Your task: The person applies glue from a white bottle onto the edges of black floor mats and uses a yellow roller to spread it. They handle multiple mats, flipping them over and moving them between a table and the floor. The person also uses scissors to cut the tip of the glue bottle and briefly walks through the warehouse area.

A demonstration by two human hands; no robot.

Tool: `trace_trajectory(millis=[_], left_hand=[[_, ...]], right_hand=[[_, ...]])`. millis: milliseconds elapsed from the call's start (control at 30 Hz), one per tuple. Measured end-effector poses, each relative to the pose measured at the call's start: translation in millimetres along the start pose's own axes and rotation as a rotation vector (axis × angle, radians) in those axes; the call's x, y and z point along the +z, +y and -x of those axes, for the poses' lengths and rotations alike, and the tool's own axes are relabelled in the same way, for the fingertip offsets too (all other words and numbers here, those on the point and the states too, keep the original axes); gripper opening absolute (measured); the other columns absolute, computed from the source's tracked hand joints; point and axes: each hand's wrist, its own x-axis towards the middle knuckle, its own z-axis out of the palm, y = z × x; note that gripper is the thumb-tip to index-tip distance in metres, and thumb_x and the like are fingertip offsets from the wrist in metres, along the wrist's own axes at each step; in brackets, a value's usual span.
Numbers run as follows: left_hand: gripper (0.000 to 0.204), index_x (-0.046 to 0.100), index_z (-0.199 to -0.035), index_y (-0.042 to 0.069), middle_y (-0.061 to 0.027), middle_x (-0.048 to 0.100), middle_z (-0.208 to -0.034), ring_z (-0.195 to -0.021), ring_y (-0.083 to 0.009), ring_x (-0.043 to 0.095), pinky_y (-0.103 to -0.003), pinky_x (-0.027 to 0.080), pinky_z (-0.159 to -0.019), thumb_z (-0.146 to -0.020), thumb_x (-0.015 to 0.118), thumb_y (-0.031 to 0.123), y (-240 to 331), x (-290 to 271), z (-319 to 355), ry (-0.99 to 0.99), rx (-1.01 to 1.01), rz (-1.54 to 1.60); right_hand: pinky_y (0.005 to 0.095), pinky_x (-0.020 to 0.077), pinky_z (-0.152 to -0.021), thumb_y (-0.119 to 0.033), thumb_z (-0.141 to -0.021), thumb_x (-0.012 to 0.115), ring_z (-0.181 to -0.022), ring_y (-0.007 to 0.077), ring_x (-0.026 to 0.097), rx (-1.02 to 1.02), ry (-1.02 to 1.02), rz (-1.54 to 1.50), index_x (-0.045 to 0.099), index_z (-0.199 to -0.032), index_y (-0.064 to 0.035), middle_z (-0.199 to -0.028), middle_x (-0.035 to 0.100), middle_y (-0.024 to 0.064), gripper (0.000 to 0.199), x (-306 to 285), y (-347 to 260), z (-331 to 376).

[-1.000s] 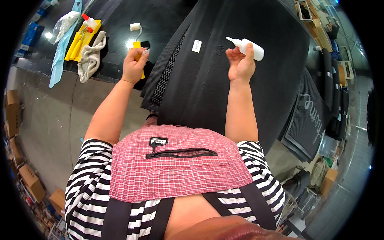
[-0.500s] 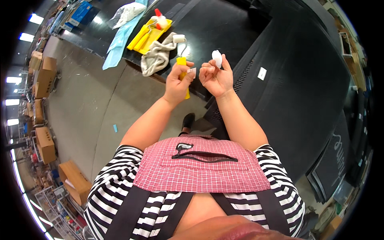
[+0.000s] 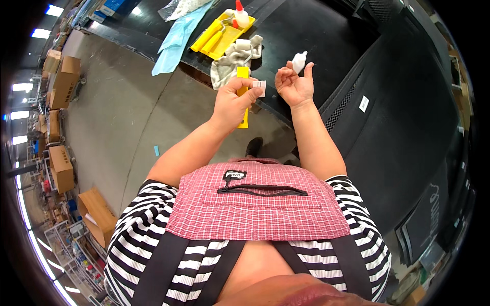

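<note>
My left hand (image 3: 228,106) is closed round the yellow handle of a small paint roller (image 3: 243,74), its white roller head pointing away from me. The same hand pinches a small white label (image 3: 260,88) between thumb and fingers. To the right, my right hand (image 3: 297,92) has its palm turned up and holds a small white squeeze bottle (image 3: 299,63), nozzle tilted up, at its fingers. Both hands are above the near edge of a black table (image 3: 286,30). Behind the roller, a crumpled greyish cloth (image 3: 220,72) lies at that edge.
Beyond the cloth, a yellow paint tray (image 3: 234,35) holds a yellow-handled roller and a red-capped bottle (image 3: 241,19). A light-blue sheet (image 3: 176,46) hangs over the table edge. Large black panels (image 3: 398,122) lie at right. Cardboard boxes (image 3: 65,84) stand along the left.
The white bottle has turned in my right hand, so its side and nozzle now show. My right hand has shifted right. The table things sit further right in the picture as the view moved.
</note>
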Motion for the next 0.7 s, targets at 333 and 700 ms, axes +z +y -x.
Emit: trace_trajectory(millis=[333,700], left_hand=[[0.010,0.069,-0.100,0.004,-0.0018,0.062,-0.109,-0.089,-0.0097,0.059,-0.025,0.048,-0.076,-0.093,0.072,0.010,-16,72,8,-0.311,0.083,-0.279],[0.033,0.069,-0.122,0.014,-0.0096,0.056,-0.104,-0.095,-0.0230,0.059,-0.034,0.047,-0.087,-0.091,0.068,0.005,-63,188,24,-0.581,0.213,-0.435]], right_hand=[[0.0252,0.0519,-0.080,-0.004,-0.086,0.076,-0.085,0.0102,0.065,-0.574,-0.092,1.420,0.073,-0.109,-0.0028,-0.090,0.067,0.0022,0.023,26,-25,166],[0.0238,0.0501,-0.069,0.001,-0.086,0.069,-0.073,0.0089,0.063,-0.799,0.455,1.717,0.069,-0.086,-0.0011,-0.080,0.069,0.0024,0.002,-39,-172,268]])
